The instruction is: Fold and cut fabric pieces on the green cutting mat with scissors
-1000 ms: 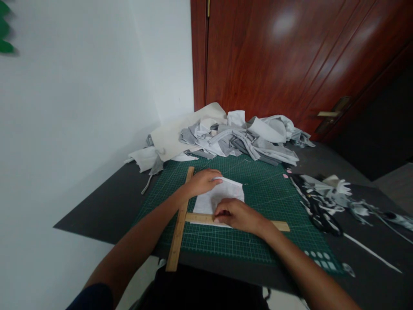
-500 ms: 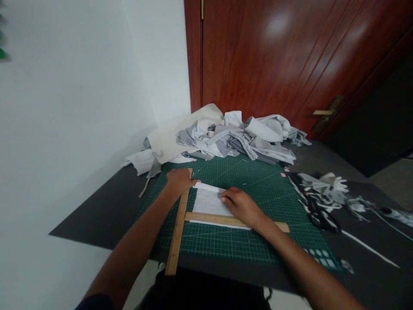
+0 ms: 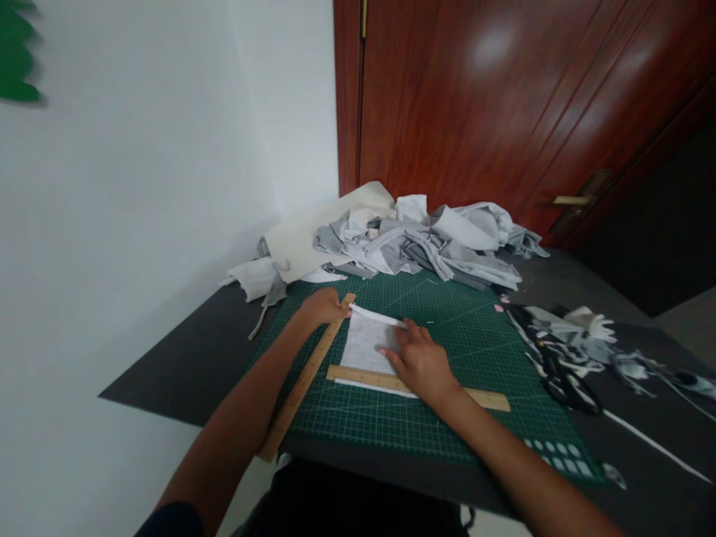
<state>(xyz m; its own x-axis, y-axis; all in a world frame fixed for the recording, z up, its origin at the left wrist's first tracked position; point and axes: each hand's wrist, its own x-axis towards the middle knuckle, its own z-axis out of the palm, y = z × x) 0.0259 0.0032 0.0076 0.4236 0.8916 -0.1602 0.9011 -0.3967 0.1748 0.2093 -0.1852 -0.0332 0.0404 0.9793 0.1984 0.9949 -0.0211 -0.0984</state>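
A light grey fabric piece (image 3: pixel 366 341) lies on the green cutting mat, its far edge folded into a narrow white strip. My left hand (image 3: pixel 323 307) is closed at the far left corner of the fabric, thumb and fingertips pinching the folded edge. Under those fingers slants a wooden ruler (image 3: pixel 305 380), its near end past the table edge. My right hand (image 3: pixel 422 362) lies open on the fabric's right side, fingers spread toward the folded edge. A second wooden ruler (image 3: pixel 363 377) crosses the fabric's near part, partly hidden beneath my right wrist.
Grey and white fabric scraps (image 3: pixel 414 242) are heaped along the back of the dark table. Black-handled scissors (image 3: pixel 570 388) rest among cords and scraps at the right. The green cutting mat (image 3: pixel 470 432) spreads under the work. A wooden door (image 3: pixel 459 112) stands behind.
The left ruler has swung, its far end rightward and its near end leftward. The fold's left end is farther away. My right fingers have spread from a pinch onto the fabric. The view has shifted slightly.
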